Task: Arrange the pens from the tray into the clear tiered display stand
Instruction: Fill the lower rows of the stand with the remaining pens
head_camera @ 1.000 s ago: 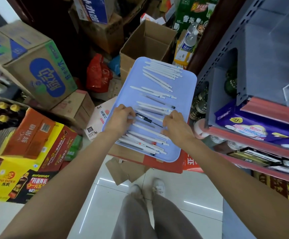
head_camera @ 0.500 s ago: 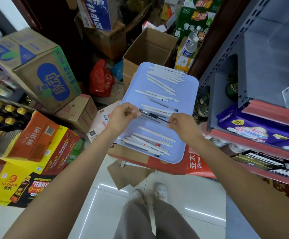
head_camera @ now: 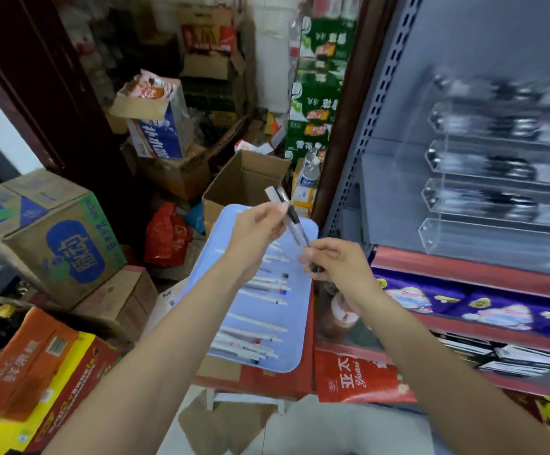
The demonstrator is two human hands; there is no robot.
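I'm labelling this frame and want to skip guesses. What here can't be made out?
Head view only:
- Stand: motion blur; tier contents unreadable.
- Pens held by left hand and right hand: count unclear, overlapping.
- Tray: left edge hidden behind left arm.
- Pen print: too small.

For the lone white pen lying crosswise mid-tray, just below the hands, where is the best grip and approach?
Pinch the white pen at mid-barrel from above, fingers on its two long sides. It lies flat across the blue tray with bare tray on both sides, so nothing crowds the fingers; its thin ends would likely tip it.
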